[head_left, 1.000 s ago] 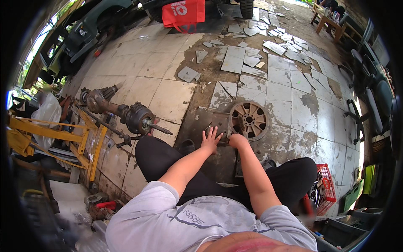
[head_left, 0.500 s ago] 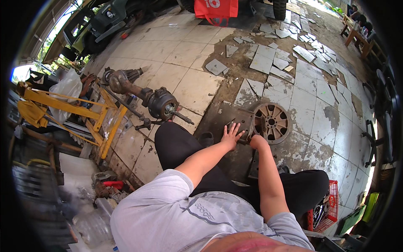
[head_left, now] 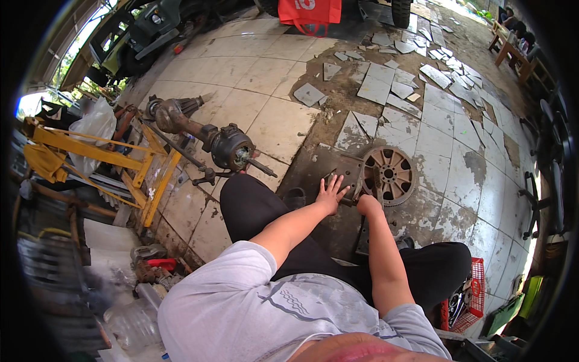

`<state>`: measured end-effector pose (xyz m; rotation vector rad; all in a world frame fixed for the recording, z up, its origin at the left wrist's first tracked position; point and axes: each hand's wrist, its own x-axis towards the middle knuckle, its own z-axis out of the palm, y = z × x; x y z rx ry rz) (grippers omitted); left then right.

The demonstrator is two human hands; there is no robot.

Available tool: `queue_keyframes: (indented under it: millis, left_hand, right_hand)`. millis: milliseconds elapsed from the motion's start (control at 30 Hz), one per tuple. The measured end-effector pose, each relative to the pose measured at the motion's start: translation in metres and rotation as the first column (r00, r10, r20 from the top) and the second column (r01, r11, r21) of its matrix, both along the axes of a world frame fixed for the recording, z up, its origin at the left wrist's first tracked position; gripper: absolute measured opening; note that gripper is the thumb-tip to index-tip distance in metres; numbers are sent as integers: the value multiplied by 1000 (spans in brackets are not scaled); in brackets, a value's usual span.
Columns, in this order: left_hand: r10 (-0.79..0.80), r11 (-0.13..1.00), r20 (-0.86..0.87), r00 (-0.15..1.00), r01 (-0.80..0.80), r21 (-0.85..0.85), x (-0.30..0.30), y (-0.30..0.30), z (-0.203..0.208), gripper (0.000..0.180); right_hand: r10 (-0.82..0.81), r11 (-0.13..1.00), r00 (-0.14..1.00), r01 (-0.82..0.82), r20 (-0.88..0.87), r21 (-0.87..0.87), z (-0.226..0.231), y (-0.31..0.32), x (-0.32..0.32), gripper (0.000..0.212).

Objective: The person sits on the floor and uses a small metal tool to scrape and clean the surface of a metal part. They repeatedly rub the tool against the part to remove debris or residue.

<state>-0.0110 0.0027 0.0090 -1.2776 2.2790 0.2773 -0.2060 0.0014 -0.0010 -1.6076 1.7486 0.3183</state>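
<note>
My left hand (head_left: 331, 194) lies with its fingers spread on a flat, dark, worn metal plate (head_left: 342, 163) on the floor between my legs. Just right of it my right hand (head_left: 368, 205) is curled closed at the plate's edge; what its fingers hold, if anything, is hidden. Beyond and to the right of that hand, a rusty spoked flywheel (head_left: 399, 188) with a toothed rim lies on the tiles, close to the plate.
A greasy vehicle axle (head_left: 196, 130) lies ahead on the left, beside a yellow metal frame (head_left: 96, 151). A red plastic basket (head_left: 477, 289) of metal parts stands by my right knee. Broken tiles (head_left: 380, 84) cover the floor ahead; a red bag (head_left: 310, 15) is farther off.
</note>
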Motion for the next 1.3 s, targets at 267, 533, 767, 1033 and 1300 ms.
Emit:
queue_keyframes:
  millis: [267, 533, 767, 1033, 1300]
  left_hand:
    - [-8, 1000, 8, 1000, 8, -15, -1, 0, 0, 109]
    - [-20, 1000, 16, 1000, 20, 6, -7, -4, 8, 113]
    - [1, 1000, 70, 998, 0, -19, 6, 4, -4, 114]
    - [12, 995, 95, 995, -2, -105, 25, 8, -15, 114]
    - [9, 1000, 61, 998, -9, -4, 10, 4, 1, 111]
  right_hand:
    - [12, 1000, 1000, -12, -8, -1, 17, -1, -2, 34]
    - [18, 1000, 1000, -18, -17, 8, 9, -4, -9, 35]
    - [49, 996, 999, -49, -2, 78, 48, -10, 6, 36]
    - [44, 997, 999, -45, 29, 62, 37, -13, 20, 35]
    - [68, 992, 998, -67, -10, 105, 38, -6, 10, 37]
